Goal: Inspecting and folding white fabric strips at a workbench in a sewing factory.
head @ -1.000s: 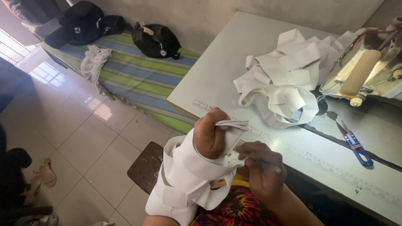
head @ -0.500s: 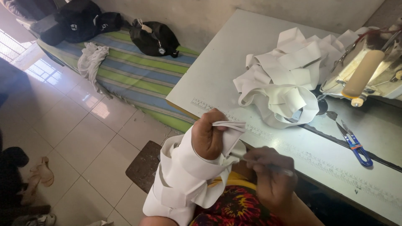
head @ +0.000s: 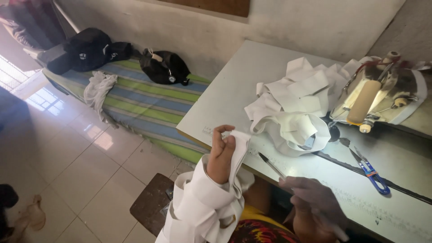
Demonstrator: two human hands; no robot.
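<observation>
- Left hand [head: 221,155] raised at bottom centre, fingers [head: 218,135] clamped on the top edge of a white fabric strip [head: 238,150], with more white strips draped over the forearm and hanging down toward the lap
- Right hand [head: 312,204] low at bottom right, blurred, fingers closed on a thin dark pen [head: 270,165] that points up and left toward the held strip, tip near the strip but apart from it
- Patterned red and yellow cloth [head: 258,231] on the lap, just beneath both hands
- White flat bench [head: 234,90] just beyond the hands, front edge running right across
- Small blue-handled thread snips [head: 371,173] lying on the bench at right, near a dark strip, well apart from both hands
- Loose heap of white fabric strips [head: 292,105] on the middle of the bench, beyond the pen
- Shiny metal machine with a tan roller [head: 364,101] at the far right of the bench, just beside the heap
- Brown mat [head: 150,204] on the pale tiled floor [head: 67,162] to the left, below the bench edge
- Striped green and blue mattress [head: 148,101] along the wall at far left, carrying a white crumpled cloth [head: 99,87] and black bags [head: 164,67]
</observation>
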